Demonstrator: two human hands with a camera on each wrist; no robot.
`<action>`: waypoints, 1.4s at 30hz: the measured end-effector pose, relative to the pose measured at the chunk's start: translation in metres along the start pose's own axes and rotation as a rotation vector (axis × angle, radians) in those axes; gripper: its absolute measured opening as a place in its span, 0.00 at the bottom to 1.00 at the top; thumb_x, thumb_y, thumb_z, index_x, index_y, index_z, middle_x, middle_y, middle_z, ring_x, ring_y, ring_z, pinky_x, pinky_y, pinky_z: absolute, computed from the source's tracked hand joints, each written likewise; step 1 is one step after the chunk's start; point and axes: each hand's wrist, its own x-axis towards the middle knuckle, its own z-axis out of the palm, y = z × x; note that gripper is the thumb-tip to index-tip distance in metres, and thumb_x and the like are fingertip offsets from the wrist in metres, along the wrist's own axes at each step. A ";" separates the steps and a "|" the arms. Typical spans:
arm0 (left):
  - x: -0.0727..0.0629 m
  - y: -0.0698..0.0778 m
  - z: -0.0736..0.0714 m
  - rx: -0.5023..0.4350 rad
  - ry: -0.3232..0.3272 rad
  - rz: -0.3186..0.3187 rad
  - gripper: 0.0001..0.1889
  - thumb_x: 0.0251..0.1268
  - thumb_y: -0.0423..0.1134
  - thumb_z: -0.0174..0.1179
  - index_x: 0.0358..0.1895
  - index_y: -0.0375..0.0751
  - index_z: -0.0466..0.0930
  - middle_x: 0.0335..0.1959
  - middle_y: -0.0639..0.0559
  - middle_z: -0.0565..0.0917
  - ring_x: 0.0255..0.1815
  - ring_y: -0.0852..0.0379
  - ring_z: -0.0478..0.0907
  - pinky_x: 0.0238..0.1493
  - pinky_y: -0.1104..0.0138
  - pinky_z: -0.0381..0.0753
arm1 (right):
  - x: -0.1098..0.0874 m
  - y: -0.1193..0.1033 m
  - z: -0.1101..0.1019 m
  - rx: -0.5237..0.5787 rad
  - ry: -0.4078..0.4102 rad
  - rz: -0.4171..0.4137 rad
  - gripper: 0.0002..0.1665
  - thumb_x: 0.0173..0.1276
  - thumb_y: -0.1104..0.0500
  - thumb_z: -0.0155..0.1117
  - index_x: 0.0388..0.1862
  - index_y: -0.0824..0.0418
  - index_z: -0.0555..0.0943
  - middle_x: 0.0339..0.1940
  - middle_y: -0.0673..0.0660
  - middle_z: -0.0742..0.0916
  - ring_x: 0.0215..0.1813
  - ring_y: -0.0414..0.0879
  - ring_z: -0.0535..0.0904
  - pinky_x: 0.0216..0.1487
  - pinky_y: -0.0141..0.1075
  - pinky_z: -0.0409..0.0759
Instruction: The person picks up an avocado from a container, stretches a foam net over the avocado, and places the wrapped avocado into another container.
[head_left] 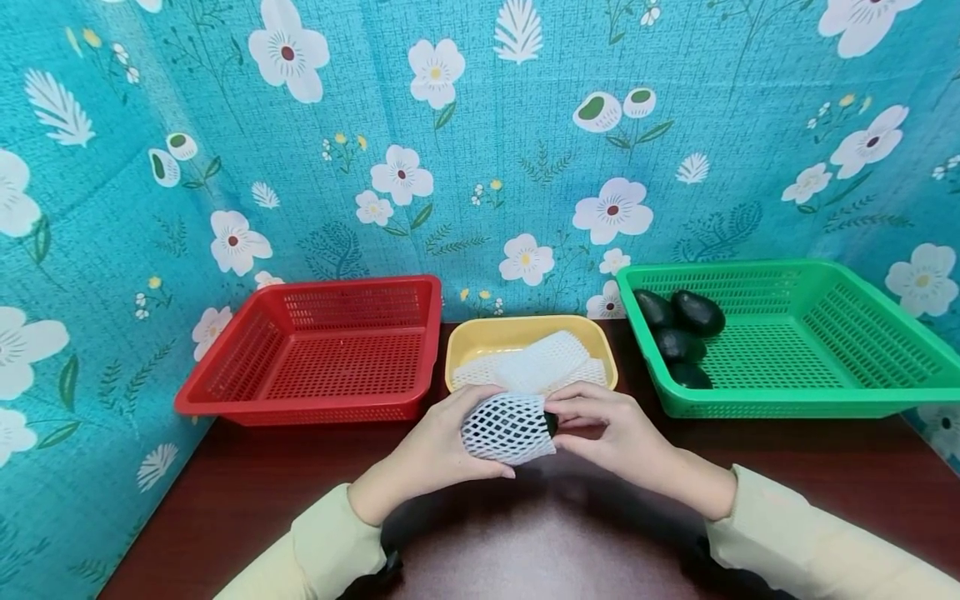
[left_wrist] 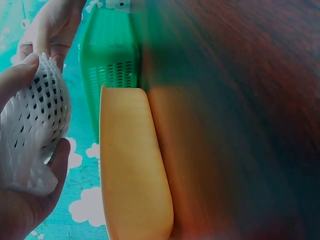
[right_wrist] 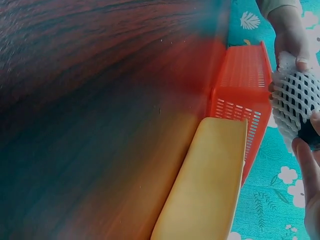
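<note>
A dark avocado (right_wrist: 309,134) sits inside a white foam net sleeve (head_left: 507,428), its end showing at the sleeve's right opening. My left hand (head_left: 442,442) grips the sleeved avocado from the left, fingers over the top and thumb below. At the right end my right hand (head_left: 611,425) pinches the sleeve's edge and the avocado's bare end between fingers and thumb. Both hands hold it above the table, in front of a yellow basket (head_left: 454,354) with more white foam net sleeves (head_left: 551,358) in it.
A red basket (head_left: 307,408) stands at the left. On the right is a green basket (head_left: 795,400), with several dark avocados (head_left: 697,313) along its left side. All rest on a dark wooden table (head_left: 540,542), with a blue floral cloth (head_left: 480,150) behind.
</note>
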 end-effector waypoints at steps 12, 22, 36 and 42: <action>-0.002 0.005 -0.005 -0.212 -0.006 -0.150 0.47 0.47 0.35 0.82 0.73 0.49 0.66 0.63 0.51 0.76 0.56 0.52 0.78 0.51 0.62 0.83 | -0.001 -0.005 -0.009 0.079 -0.012 0.136 0.26 0.53 0.76 0.78 0.53 0.71 0.85 0.51 0.63 0.85 0.44 0.42 0.88 0.44 0.34 0.86; -0.002 0.008 -0.006 -0.268 -0.019 -0.128 0.44 0.47 0.35 0.82 0.71 0.48 0.71 0.62 0.53 0.79 0.59 0.51 0.75 0.53 0.62 0.83 | -0.003 -0.005 -0.007 0.150 0.020 0.073 0.25 0.52 0.79 0.77 0.51 0.69 0.86 0.48 0.57 0.87 0.45 0.42 0.87 0.44 0.36 0.86; -0.001 0.008 -0.005 -0.222 -0.042 -0.097 0.46 0.47 0.35 0.82 0.73 0.48 0.70 0.65 0.52 0.77 0.62 0.52 0.74 0.55 0.62 0.82 | 0.000 -0.003 0.003 0.156 0.079 -0.015 0.24 0.46 0.85 0.75 0.44 0.71 0.87 0.40 0.61 0.88 0.43 0.40 0.86 0.43 0.33 0.86; 0.001 0.008 -0.006 -0.179 -0.047 -0.076 0.45 0.47 0.38 0.82 0.71 0.47 0.70 0.63 0.53 0.78 0.60 0.53 0.75 0.55 0.62 0.82 | -0.001 0.000 0.004 0.114 0.069 0.014 0.24 0.47 0.82 0.77 0.45 0.70 0.88 0.42 0.59 0.89 0.43 0.39 0.86 0.43 0.32 0.86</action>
